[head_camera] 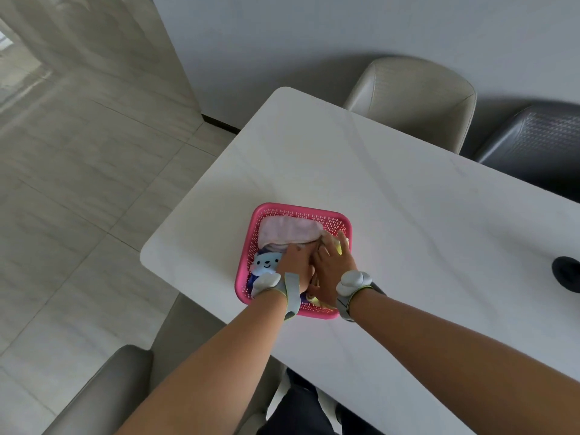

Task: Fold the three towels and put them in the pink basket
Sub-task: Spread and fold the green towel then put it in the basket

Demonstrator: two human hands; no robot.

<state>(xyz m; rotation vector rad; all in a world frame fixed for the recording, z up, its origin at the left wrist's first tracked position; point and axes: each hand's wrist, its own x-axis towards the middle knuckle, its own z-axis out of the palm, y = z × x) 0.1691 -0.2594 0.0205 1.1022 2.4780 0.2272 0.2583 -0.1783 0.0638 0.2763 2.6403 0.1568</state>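
The pink basket (314,214) sits near the left end of the white table (392,196). Inside it lies a folded pale pink towel (288,231) at the far side, a blue towel with a smiling animal face (266,262) at the near left, and a yellow towel (341,246) showing at the right under my fingers. Both my hands are inside the basket. My left hand (296,268) presses down with its fingers at the pink towel's near edge. My right hand (332,265) lies flat with straight fingers on the yellow towel. Grey bands sit on both wrists.
A beige chair (417,98) and a dark chair (533,139) stand at the table's far side. Another grey chair (103,394) is at my near left. A black round object (566,273) lies at the right edge of the table. Tiled floor (78,183) spreads left.
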